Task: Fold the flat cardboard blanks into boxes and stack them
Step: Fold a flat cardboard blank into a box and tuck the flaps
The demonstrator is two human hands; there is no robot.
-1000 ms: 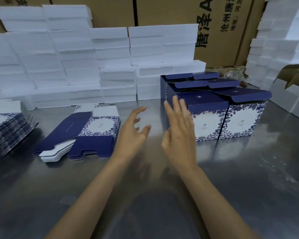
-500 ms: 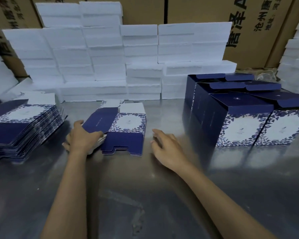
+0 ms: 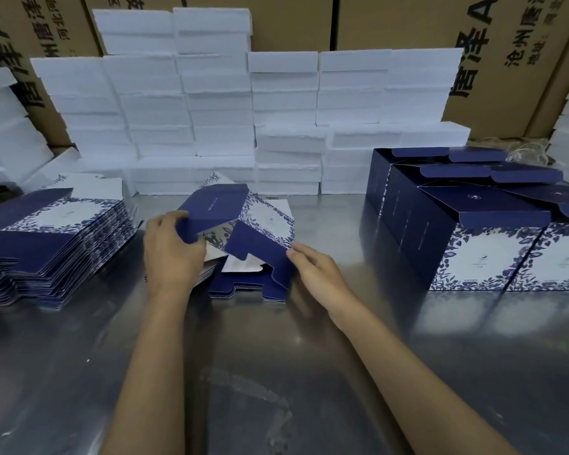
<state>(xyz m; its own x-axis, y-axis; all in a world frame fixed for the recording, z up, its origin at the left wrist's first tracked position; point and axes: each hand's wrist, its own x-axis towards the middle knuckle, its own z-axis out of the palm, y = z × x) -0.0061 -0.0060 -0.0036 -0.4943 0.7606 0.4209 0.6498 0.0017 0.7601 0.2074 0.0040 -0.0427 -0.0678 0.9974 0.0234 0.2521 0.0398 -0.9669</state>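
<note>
A blue and white floral cardboard blank [image 3: 243, 224] is lifted off a small pile of blanks [image 3: 243, 289] at the table's middle and is partly spread open. My left hand [image 3: 170, 251] grips its dark blue left panel. My right hand [image 3: 316, 274] pinches its right lower edge. A taller pile of flat blanks [image 3: 53, 238] lies at the left. Several folded boxes [image 3: 480, 231] with blue lids stand grouped at the right.
The steel table [image 3: 276, 372] stretches toward me. White foam slabs [image 3: 211, 110] are stacked along the back, with more at both sides. Brown printed cartons [image 3: 506, 44] stand behind them.
The view swung left from the folded boxes. My left hand took hold of the top blank on the small pile; now both hands have raised it and it is spreading open.
</note>
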